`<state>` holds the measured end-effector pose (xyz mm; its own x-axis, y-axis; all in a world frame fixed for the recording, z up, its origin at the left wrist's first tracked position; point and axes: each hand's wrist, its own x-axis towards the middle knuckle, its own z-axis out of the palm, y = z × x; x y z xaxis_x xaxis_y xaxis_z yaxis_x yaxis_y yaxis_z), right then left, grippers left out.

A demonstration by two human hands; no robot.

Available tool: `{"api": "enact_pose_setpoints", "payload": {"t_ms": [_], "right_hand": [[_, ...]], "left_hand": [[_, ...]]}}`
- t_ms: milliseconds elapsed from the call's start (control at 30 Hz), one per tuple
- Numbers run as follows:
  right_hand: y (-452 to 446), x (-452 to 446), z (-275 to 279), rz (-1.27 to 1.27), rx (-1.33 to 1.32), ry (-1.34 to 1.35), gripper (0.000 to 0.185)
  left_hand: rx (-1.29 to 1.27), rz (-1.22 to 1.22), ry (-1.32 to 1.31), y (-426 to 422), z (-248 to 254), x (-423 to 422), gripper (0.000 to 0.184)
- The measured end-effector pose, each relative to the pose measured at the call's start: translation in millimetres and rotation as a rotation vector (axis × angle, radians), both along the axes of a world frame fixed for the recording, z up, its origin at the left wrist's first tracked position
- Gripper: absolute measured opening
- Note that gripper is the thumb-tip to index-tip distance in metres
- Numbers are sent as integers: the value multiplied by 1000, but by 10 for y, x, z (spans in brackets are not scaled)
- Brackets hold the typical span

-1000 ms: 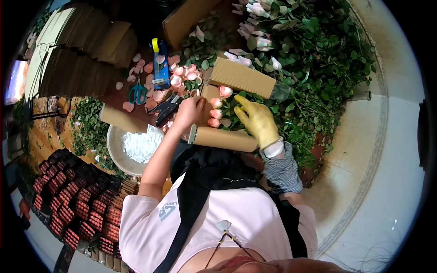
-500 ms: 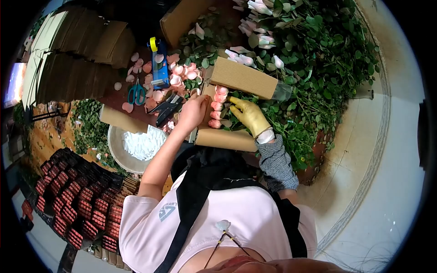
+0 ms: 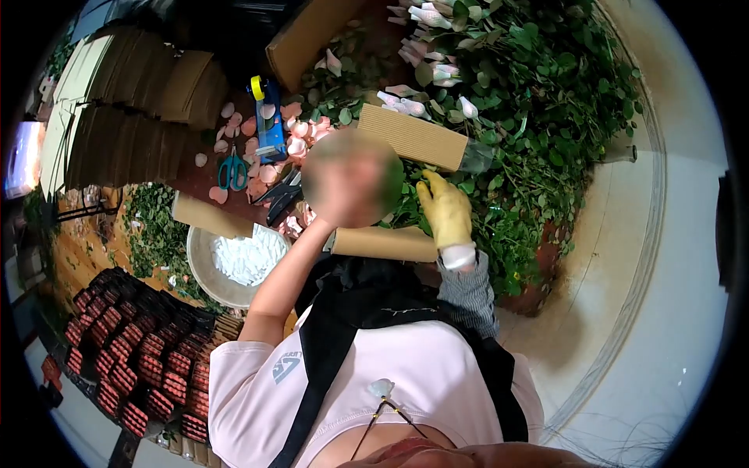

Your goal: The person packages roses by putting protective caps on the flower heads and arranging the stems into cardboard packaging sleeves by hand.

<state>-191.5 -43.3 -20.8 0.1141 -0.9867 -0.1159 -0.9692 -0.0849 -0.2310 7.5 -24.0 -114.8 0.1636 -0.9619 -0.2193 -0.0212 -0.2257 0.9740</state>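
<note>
A round blur covers my bare left hand (image 3: 337,186) and hides its fingers and whatever lies beneath them. The hand is over the cardboard between a corrugated flap (image 3: 413,137) and a rolled cardboard edge (image 3: 384,243). My right hand (image 3: 447,209), in a yellow glove, hovers open over green rose stems and leaves (image 3: 407,210), its fingers a little apart. Just left of my left hand lies a black stapler (image 3: 282,195).
Teal scissors (image 3: 232,171), a blue tape dispenser (image 3: 268,117) and pink petals (image 3: 257,187) lie to the left. A bowl (image 3: 201,269) holds white pieces (image 3: 248,257). Cardboard sheets (image 3: 117,140) stand upper left, wrapped roses (image 3: 429,15) upper right, and black trays (image 3: 140,351) lower left.
Several pink rose heads, lined up in plain view before, are now under the blur. My right hand moved left toward them, then back slightly right with its fingers raised.
</note>
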Motion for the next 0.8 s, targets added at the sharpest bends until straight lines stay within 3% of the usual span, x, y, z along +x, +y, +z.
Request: {"api": "enact_pose_setpoints", "payload": {"t_ms": [67,167,333,400,433,567,633,733,800], "right_hand": [[-64,3,-268,-7,114,216,33],[-79,-45,-450,16,13,54,23],[91,-308,11,42,-108,-204,16],[178,-491,75,32,-57,-482,27],[239,-568,150,-288,232,-811,30],[307,-767,217,-359,237,-860,29],[280,-625,230,-268,343,-710,26],[270,-356,173,-105,182,-507,24],[241,-271,121,-152,232,-451,24]], "left_hand": [[-196,-59,-639,4,-122,26,37],[-205,-79,-668,6,-179,54,38],[-211,-75,-522,46,-554,78,41],[-195,-80,-454,44,-611,69,41],[-200,-91,-469,46,-550,64,40],[-180,-91,-176,52,-553,44,40],[-191,-103,-236,54,-542,50,40],[-193,-125,-532,28,-411,80,41],[-200,-171,-571,13,-300,120,42]]}}
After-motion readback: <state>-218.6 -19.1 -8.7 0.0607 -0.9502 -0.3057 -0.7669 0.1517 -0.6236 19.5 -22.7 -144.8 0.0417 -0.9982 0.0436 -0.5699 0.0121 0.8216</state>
